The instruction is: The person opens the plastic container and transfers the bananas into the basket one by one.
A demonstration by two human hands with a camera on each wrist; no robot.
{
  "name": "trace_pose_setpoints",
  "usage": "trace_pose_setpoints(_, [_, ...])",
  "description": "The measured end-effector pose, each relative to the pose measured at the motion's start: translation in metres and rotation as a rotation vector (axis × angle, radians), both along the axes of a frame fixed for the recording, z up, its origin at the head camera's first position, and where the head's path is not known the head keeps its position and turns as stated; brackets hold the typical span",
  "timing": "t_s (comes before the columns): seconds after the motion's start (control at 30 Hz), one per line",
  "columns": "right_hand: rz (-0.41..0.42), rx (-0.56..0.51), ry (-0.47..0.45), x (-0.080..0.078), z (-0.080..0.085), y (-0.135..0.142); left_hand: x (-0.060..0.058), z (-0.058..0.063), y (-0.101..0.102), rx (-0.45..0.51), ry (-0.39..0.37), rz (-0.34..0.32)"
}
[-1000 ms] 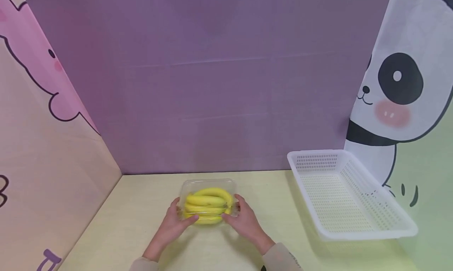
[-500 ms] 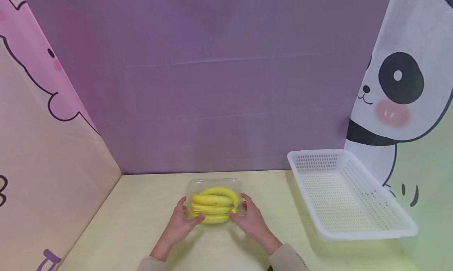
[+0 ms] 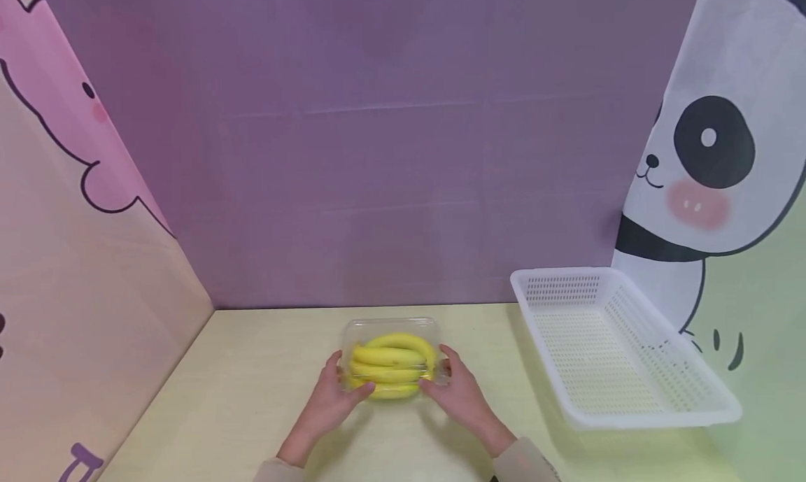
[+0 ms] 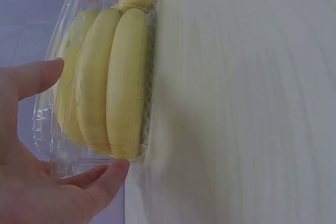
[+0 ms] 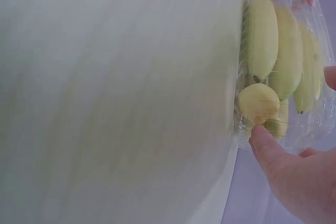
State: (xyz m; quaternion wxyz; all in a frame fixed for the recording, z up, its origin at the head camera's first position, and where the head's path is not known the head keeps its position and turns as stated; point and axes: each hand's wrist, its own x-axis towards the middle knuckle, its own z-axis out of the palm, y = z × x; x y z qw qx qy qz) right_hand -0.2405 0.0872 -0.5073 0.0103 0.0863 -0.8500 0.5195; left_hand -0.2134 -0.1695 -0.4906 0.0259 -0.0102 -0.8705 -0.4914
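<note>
A clear plastic clamshell box (image 3: 360, 330) with several yellow bananas (image 3: 392, 358) inside is in the middle of the head view. My left hand (image 3: 329, 401) grips its left end, the thumb lying on the near part of the box. At the other end my right hand (image 3: 464, 397) holds it the same way. In the left wrist view, the left fingers (image 4: 107, 182) reach round the bottom edge of the box. A right fingertip (image 5: 261, 136) presses near the box's corner in the right wrist view. Whether the box touches the table cannot be made out.
A white perforated plastic basket (image 3: 630, 420) stands on the light wooden table (image 3: 252, 398) to the right. Behind rises a purple backdrop (image 3: 378, 153). Side panels with cartoon figures, a panda (image 3: 711, 143) on the right, border the table.
Both hands have shifted to the right together, carrying the box of bananas a short way with them. Their hold looks the same. The basket stays in place.
</note>
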Motion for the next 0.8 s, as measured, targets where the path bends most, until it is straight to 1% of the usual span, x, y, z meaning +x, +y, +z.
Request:
trace_pose_setpoints(0.13, [0.000,0.001,-0.002,0.000,-0.001,0.005,0.001,0.002,0.004,-0.009,-0.003,-0.007])
trace_pose_setpoints(0.3, [-0.005,0.008,0.009,-0.001,-0.003,0.010,0.001,-0.001,0.007,-0.007,0.002,-0.012])
trace_pose_setpoints(0.37, [-0.010,0.013,0.009,0.000,-0.002,0.011,0.001,-0.003,0.008,-0.007,0.010,-0.018])
trace_pose_setpoints(0.47, [-0.017,0.020,0.013,0.003,0.000,0.014,0.001,-0.001,0.010,-0.009,0.022,-0.027])
trace_pose_setpoints(0.8, [-0.030,0.024,0.006,0.008,0.002,0.023,0.003,0.000,0.018,0.007,0.023,-0.047])
